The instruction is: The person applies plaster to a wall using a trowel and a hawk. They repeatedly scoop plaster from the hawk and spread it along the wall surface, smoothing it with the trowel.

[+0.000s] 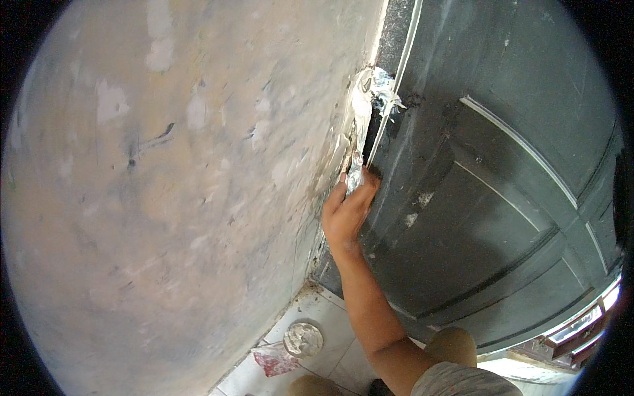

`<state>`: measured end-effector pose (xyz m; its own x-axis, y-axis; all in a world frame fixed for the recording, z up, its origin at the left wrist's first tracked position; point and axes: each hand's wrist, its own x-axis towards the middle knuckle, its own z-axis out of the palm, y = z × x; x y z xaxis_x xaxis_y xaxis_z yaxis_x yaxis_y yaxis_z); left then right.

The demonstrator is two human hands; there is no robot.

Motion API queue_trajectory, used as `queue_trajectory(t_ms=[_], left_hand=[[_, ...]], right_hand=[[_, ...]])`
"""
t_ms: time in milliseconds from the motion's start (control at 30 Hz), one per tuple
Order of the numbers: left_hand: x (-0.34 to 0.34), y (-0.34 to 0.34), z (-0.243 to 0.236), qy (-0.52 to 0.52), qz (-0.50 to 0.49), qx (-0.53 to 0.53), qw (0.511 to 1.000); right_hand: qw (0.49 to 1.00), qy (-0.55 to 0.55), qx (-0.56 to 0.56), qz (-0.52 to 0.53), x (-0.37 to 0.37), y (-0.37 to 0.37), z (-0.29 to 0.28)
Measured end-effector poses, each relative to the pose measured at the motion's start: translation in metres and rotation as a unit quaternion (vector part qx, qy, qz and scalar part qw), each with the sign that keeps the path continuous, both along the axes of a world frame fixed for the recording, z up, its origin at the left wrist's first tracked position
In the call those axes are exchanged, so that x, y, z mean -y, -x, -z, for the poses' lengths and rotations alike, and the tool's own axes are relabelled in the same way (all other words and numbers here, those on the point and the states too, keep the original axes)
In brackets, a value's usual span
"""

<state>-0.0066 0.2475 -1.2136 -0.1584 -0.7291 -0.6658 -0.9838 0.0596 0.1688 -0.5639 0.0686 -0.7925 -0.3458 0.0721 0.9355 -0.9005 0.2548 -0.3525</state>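
- Head view: the right hand [348, 214] pinches a paste-smeared tool [354, 178] between thumb and fingers, at the corner where the mottled plaster wall [165, 198] meets the dark panelled door [429, 198].
- White filler paste [362, 99] sits thickly just above that hand, some of it spread onto the door-side edge.
- Judging by this, the filling is partway along: the upper stretch is loaded but lumpy, so smoothing probably remains; a dark gap [373, 132] shows beside the paste, and below the hand no fresh white coat is visible.
- On the tiled floor [330, 310], 1 round tub [321, 346] holds more paste, beside 1 red-and-white plastic packet [276, 360].
- The left hand is out of view, so I cannot tell its grip.
- Fingers and smears hide most of the tool; its type, possibly a putty knife, is unclear.
- The knee [454, 344] is partly covered by the forearm, and the sleeve [462, 381] is cut off at the lower edge.
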Motion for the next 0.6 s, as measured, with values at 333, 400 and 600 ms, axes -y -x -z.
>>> queue_trajectory(t_ms=[333, 400, 600], left_hand=[[-0.016, 0.010, 0.030, 0.412, 0.193, 0.258, 0.852], [-0.017, 0.009, 0.031, 0.408, 0.194, 0.261, 0.853], [-0.021, 0.006, 0.032, 0.390, 0.199, 0.267, 0.859]], right_hand=[[0.999, -0.032, 0.023, -0.036, -0.025, -0.013, 0.044], [0.999, -0.030, 0.014, -0.039, -0.036, -0.021, 0.049], [0.999, -0.033, -0.001, -0.028, -0.066, -0.044, -0.010]])
